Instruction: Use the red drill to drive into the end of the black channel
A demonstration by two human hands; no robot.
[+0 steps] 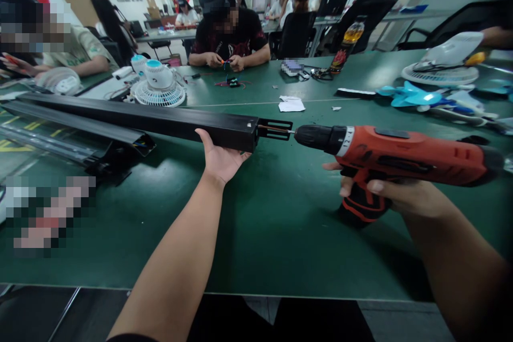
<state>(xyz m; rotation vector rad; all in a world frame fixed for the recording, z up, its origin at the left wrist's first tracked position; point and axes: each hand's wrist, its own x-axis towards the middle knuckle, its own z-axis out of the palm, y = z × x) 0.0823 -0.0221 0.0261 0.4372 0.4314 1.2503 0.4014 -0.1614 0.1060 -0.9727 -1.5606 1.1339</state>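
Note:
My left hand [224, 160] grips a long black rectangular tube [172, 120] from below, close to its right end, thumb up along the near side. From that end a slotted black bracket [276, 129] sticks out. My right hand [401, 195] is wrapped round the handle of a red and black cordless drill [409, 152], which points left. Its thin bit [289, 131] reaches to the slotted bracket; whether it touches a screw I cannot tell. Under the drill, the battery base [363, 211] hangs over the green table.
More black channels [84, 120] lie at the left on the green table [280, 235]. White and blue fans [158, 83] stand behind the tube. Paper scraps [292, 103], a drink bottle [348, 45] and blue fan blades [412, 94] lie beyond. A person [230, 26] works across the table.

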